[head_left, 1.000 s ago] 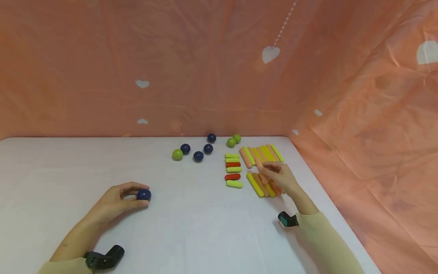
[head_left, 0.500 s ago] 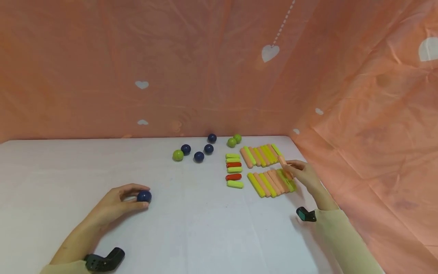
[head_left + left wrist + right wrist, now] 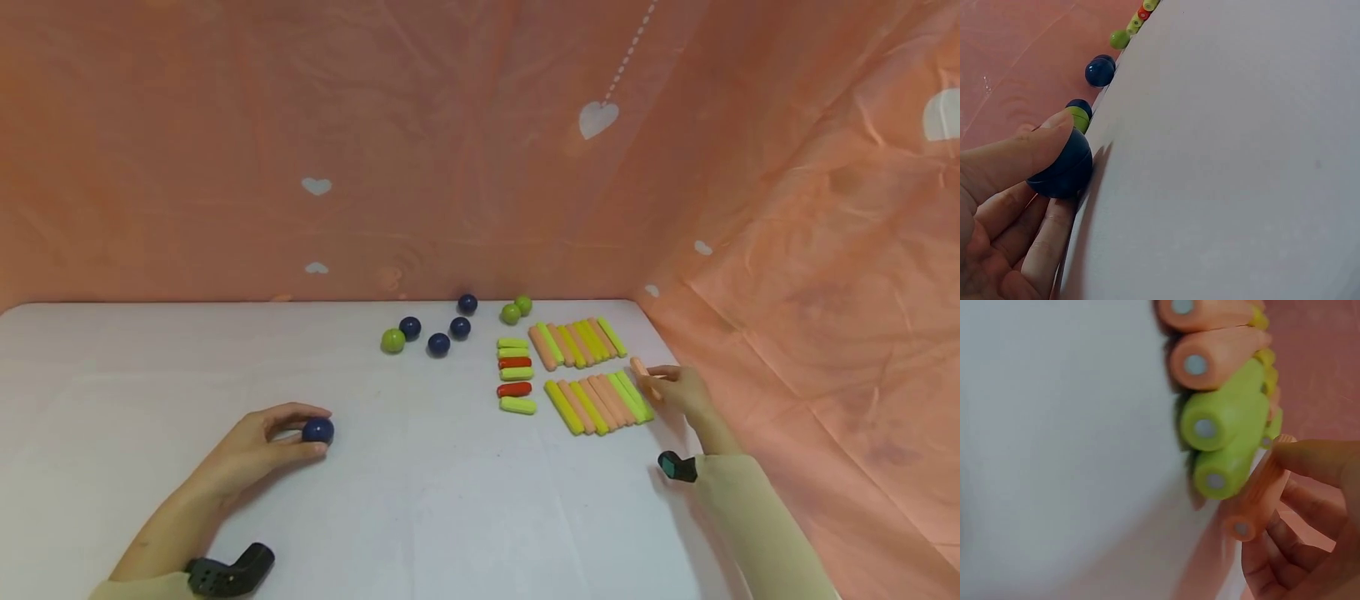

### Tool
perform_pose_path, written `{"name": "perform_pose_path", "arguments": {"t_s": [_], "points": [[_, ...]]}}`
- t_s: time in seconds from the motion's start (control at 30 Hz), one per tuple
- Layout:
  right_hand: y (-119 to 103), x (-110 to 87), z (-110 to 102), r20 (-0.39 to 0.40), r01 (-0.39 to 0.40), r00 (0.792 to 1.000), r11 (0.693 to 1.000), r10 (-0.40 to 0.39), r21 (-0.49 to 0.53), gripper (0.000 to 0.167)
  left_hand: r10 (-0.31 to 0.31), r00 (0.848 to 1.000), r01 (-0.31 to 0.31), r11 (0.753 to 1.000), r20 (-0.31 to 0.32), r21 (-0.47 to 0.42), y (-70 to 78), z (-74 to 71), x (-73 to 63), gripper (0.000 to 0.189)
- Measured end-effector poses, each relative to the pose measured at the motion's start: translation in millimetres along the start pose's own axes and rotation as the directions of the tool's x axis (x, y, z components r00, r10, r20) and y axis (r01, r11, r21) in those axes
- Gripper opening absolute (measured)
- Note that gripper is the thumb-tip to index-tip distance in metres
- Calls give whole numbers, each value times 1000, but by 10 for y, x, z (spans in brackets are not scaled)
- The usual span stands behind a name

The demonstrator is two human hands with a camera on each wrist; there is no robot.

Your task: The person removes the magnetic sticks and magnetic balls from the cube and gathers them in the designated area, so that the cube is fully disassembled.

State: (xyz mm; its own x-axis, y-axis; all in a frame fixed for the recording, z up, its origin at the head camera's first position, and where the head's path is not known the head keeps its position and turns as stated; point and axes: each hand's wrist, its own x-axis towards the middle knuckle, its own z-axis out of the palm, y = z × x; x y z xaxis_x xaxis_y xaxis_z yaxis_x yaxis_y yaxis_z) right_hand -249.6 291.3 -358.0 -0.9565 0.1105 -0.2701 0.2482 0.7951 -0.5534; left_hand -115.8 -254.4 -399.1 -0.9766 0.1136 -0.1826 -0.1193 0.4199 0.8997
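At the left of the white table (image 3: 450, 517), my left hand (image 3: 251, 442) pinches a dark blue ball (image 3: 318, 431) between thumb and fingers. The left wrist view shows the same ball (image 3: 1063, 165) close up, low over the tabletop. Far to the right, my right hand (image 3: 684, 393) holds a peach magnetic rod (image 3: 640, 368) between thumb and fingers. It is at the right end of the front row of long rods (image 3: 602, 403), in peach, yellow and green. In the right wrist view, the held rod (image 3: 1259, 495) lies tilted right beside the last green rod (image 3: 1225, 472).
Behind the front row lies a second row of long rods (image 3: 577, 342). Several short green and red rods (image 3: 515, 375) form a column to their left. Loose dark blue balls (image 3: 438, 344) and green balls (image 3: 392, 340) sit near the back edge. An orange curtain (image 3: 810, 333) borders the table.
My right hand has carried the peach rod rightward, from above the left part of the front row to its right end, and lowered it. The left hand has stayed put with the ball.
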Motion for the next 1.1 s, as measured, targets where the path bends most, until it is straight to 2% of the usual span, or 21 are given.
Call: {"name": "perform_pose_path", "arguments": {"t_s": [0.13, 0.33, 0.37, 0.43, 0.5, 0.53, 0.6, 0.63, 0.7, 0.77, 0.83, 0.97, 1.1], "points": [[35, 5, 37, 12, -11, 1000, 999, 12, -37, 50, -10, 1000, 11, 1000, -24, 26, 26, 7, 11, 56], [78, -29, 76, -9, 49, 999, 998, -49, -45, 51, -40, 997, 45, 996, -63, 76, 97, 64, 49, 57], [72, -36, 84, -21, 60, 998, 997, -61, -47, 52, -44, 997, 49, 996, -66, 78, 111, 75, 52, 57], [43, -49, 116, -97, 93, 991, 995, -94, -21, 51, -47, 997, 52, 996, -68, 77, 143, 94, 61, 57], [-6, -53, 169, -218, 159, 964, 987, -151, 21, 46, -53, 996, 58, 996, -71, 63, 188, 122, 79, 56], [-37, -54, 203, -281, 206, 941, 978, -187, 40, 43, -46, 996, 50, 997, -71, 58, 215, 138, 91, 55], [-111, -47, 291, -395, 319, 879, 945, -266, 75, 34, -39, 996, 42, 998, -75, 42, 277, 183, 124, 55], [-151, -52, 339, -425, 362, 856, 928, -294, 89, 31, -40, 996, 43, 999, -80, 30, 316, 215, 139, 54], [-233, -70, 433, -432, 430, 834, 895, -344, 119, 28, -47, 995, 49, 999, -89, 17, 385, 281, 174, 52], [-331, -111, 528, -406, 469, 832, 870, -378, 150, 27, -68, 993, 69, 998, -100, 3, 442, 354, 211, 51], [-437, -174, 613, -367, 487, 840, 854, -400, 183, 27, -85, 990, 84, 996, -111, -11, 482, 427, 251, 50], [-659, -320, 754, -301, 507, 851, 823, -431, 255, 25, -63, 989, 64, 998, -135, 6, 532, 550, 320, 47], [-805, -379, 895, -247, 501, 863, 814, -442, 293, 23, -39, 987, 45, 999, -153, 31, 568, 637, 344, 45]]}}
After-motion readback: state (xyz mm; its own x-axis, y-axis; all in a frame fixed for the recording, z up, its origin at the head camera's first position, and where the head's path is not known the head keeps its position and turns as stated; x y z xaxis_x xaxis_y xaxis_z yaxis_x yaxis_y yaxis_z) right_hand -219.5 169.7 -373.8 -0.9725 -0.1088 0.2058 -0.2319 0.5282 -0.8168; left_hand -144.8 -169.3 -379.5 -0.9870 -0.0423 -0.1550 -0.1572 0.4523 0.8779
